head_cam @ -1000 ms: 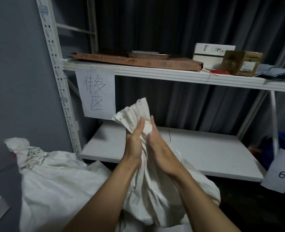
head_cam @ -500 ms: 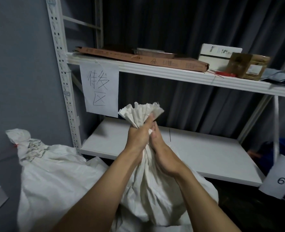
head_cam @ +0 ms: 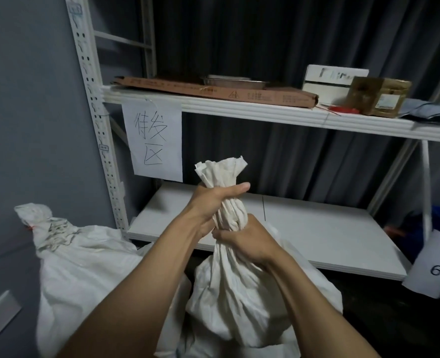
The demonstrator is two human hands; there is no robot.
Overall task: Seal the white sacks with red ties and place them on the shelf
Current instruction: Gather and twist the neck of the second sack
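White woven sack [head_cam: 242,293] stands in the near centre, in front of the lower shelf [head_cam: 317,236], its neck gathered into a tight twist. The left hand [head_cam: 211,202] grips the neck high up, fingers [head_cam: 235,188] wrapped round it with the thumb lying across the front; the frilled mouth of the sack fans out just above that fist. The right hand [head_cam: 247,240] clamps the neck directly below, touching the left hand, fingers curled closed round the bunched cloth. Both fists hold the sack; below them its body bulges out.

To the near left a second sack [head_cam: 84,267] leans by the grey wall, its neck already bound with a red tie [head_cam: 30,227]. It sits beside the rack's perforated upright [head_cam: 97,125].

On the upper shelf [head_cam: 252,109] lie a flat brown carton [head_cam: 213,90], a white box [head_cam: 329,81], a small brown box [head_cam: 379,98] and something red [head_cam: 342,109] just left of that box; whether these are ties cannot be told. A paper sign [head_cam: 153,140] hangs from the upper shelf's edge.
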